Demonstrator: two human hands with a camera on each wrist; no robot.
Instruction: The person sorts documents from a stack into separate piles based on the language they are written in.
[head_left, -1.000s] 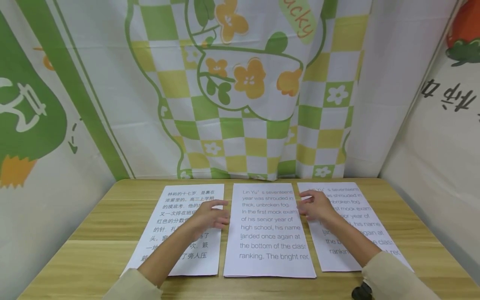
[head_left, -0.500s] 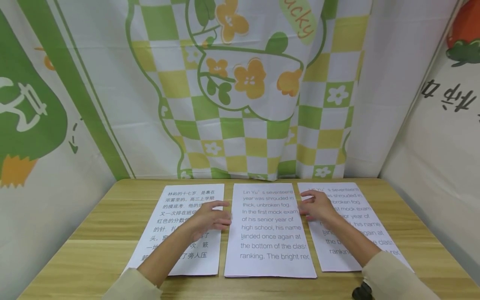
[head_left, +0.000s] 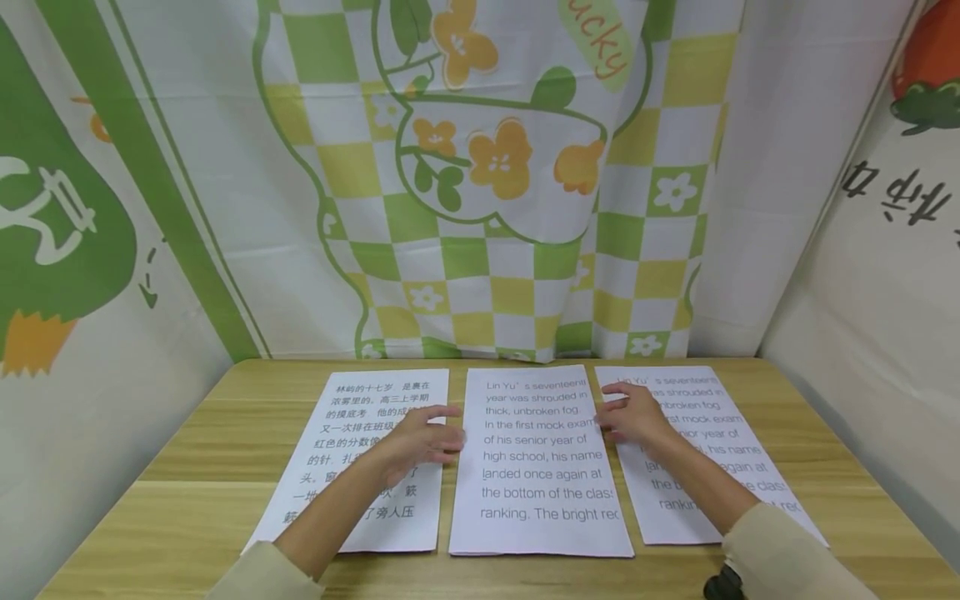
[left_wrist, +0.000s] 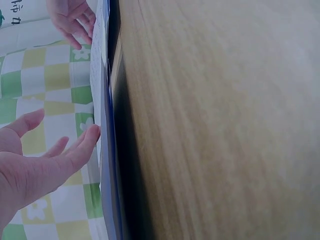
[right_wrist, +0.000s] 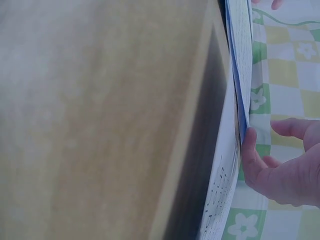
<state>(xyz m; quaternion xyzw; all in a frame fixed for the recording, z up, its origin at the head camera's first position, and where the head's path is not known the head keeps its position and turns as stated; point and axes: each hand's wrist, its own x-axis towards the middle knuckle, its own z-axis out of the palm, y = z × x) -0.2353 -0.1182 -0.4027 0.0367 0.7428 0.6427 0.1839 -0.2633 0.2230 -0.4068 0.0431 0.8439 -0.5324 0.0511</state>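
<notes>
In the head view, three white printed paper booklets lie side by side on the wooden table. The middle booklet (head_left: 540, 462) has large English text, with a folded or layered edge at its near side. My left hand (head_left: 420, 442) is over the left booklet (head_left: 341, 442), which has Chinese text, its fingertips at the middle booklet's left edge. Opposite, my right hand (head_left: 633, 417) overlaps the right booklet (head_left: 742, 450), its fingertips at the middle booklet's right edge. Both wrist views show relaxed, parted fingers, with fingertips (left_wrist: 92, 132) right at the paper edges and nothing gripped.
Behind the table (head_left: 180, 500) hangs a checkered, flower-printed curtain (head_left: 495, 275). Printed cloth walls (head_left: 885, 333) close in both sides. A small black object (head_left: 723, 582) shows beside the right sleeve at the near edge.
The middle booklet has shifted very slightly to the right, and my left fingers have moved a little the same way. My right hand is nearly still.
</notes>
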